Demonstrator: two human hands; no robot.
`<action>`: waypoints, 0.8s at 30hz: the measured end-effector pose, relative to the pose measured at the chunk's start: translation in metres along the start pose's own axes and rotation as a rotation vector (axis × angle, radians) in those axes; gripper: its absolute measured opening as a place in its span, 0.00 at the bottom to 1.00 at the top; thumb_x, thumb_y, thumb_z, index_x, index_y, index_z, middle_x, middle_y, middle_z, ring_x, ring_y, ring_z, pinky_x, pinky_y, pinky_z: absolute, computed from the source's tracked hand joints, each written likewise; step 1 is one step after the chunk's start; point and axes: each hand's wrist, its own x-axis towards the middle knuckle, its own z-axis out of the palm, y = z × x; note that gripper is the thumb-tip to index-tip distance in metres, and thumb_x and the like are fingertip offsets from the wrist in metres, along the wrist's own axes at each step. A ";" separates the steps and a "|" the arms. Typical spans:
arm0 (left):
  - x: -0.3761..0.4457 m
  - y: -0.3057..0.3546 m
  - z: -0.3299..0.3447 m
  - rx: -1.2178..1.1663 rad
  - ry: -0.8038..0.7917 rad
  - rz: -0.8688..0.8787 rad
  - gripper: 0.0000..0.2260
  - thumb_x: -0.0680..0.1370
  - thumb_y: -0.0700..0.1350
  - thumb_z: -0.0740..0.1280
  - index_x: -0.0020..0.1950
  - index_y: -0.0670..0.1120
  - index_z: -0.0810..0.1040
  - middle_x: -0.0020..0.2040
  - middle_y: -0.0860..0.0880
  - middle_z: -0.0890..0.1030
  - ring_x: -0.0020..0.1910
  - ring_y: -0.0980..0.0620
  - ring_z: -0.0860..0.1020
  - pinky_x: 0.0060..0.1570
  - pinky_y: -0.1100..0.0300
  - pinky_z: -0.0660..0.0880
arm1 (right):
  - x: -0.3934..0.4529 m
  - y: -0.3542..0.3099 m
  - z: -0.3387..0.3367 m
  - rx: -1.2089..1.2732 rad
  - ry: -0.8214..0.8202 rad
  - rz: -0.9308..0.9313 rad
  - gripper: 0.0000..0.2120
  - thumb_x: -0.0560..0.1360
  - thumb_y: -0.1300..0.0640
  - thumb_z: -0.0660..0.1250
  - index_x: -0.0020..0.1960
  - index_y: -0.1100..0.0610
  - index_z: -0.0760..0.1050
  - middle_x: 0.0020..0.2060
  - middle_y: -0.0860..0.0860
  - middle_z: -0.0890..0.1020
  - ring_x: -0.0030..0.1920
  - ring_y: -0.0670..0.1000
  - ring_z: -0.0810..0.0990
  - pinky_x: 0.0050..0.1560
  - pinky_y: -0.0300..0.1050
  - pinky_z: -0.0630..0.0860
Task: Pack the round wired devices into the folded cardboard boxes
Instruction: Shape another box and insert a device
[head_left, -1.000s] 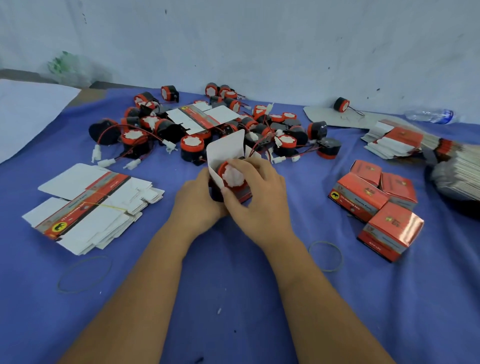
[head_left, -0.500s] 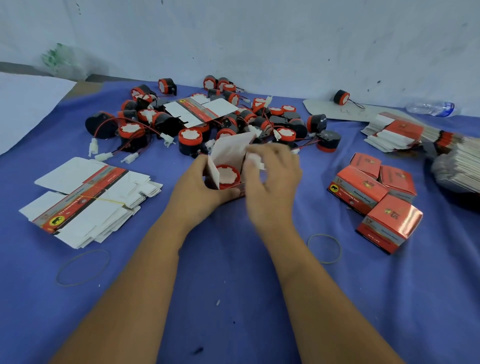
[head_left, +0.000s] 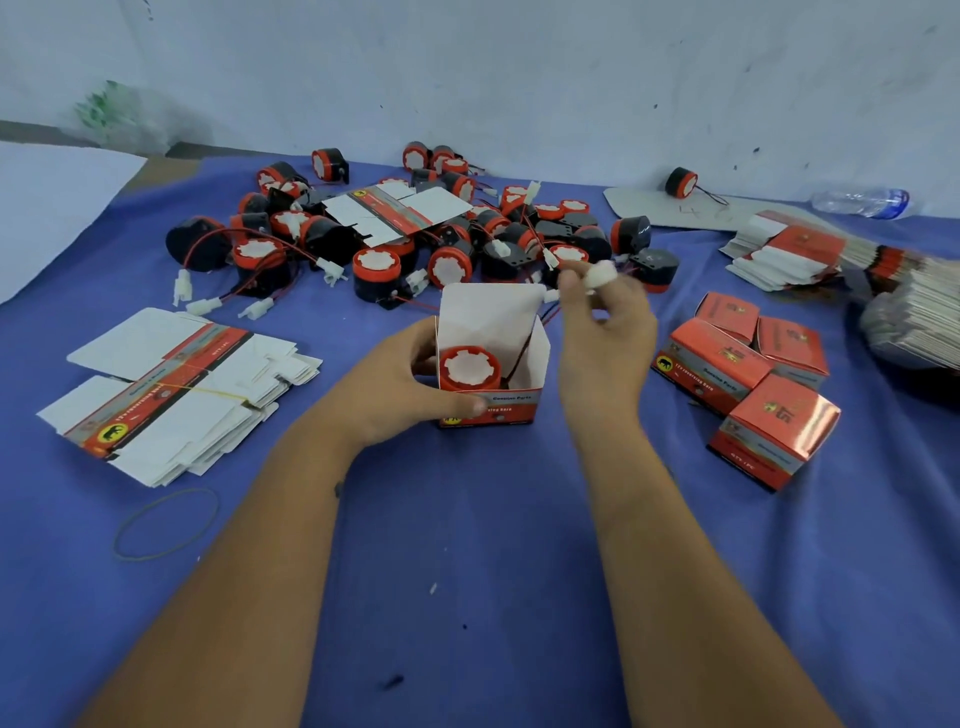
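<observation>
**Device seated in open box; connector end held above it**

The open box (head_left: 491, 358) stands upright on the blue cloth (head_left: 467, 571), near the middle of the view, top flaps up. A round wired device (head_left: 470, 368) sits inside it, red rim and white face upward, toward the box's left wall. A thin wire (head_left: 522, 351) runs up from the device along the inner right side and out over the top edge.

The left hand (head_left: 410, 382) grips the box from its left side: thumb across the red printed front panel, fingers curled round behind. The right hand (head_left: 605, 317) is raised just right of the box, apart from it, fingertips pinching a white connector (head_left: 597, 273) at the wire's far end. The two hands do not touch.

Behind the box lies the heap of loose devices (head_left: 415, 244), black bodies with red rims, wires and white plugs tangled among them; one unfolded carton (head_left: 400, 213) rests on top of the heap. One single device (head_left: 680, 182) lies well apart near the wall.

Left of the box: a stack of flat cartons (head_left: 171, 395) bound with a yellow rubber band, and a loose rubber band (head_left: 166, 522) nearer the camera. Right of the box: four closed red boxes (head_left: 748, 384) grouped together. Far right: more flat cartons (head_left: 795, 249) fanned out, and a plastic bottle (head_left: 860, 201) lying by the wall.
</observation>
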 end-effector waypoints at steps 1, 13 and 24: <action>0.000 -0.001 0.000 0.005 0.004 0.008 0.27 0.70 0.39 0.78 0.63 0.57 0.74 0.57 0.62 0.82 0.57 0.62 0.80 0.51 0.69 0.77 | -0.004 0.000 0.002 -0.128 -0.019 -0.133 0.04 0.78 0.59 0.68 0.49 0.55 0.82 0.43 0.42 0.74 0.44 0.40 0.75 0.44 0.33 0.73; 0.002 -0.006 0.005 0.070 0.103 0.088 0.21 0.71 0.37 0.76 0.56 0.57 0.74 0.46 0.61 0.83 0.47 0.67 0.80 0.43 0.74 0.73 | -0.029 -0.003 0.014 -0.472 -0.309 -0.887 0.10 0.67 0.69 0.64 0.44 0.62 0.82 0.37 0.55 0.81 0.38 0.58 0.77 0.38 0.49 0.73; 0.007 -0.011 0.000 0.054 0.158 0.017 0.28 0.71 0.43 0.78 0.68 0.54 0.72 0.58 0.59 0.81 0.56 0.60 0.79 0.54 0.63 0.77 | -0.024 -0.012 0.009 -0.212 -0.299 -0.198 0.09 0.71 0.57 0.71 0.34 0.46 0.79 0.36 0.36 0.76 0.53 0.45 0.73 0.61 0.57 0.70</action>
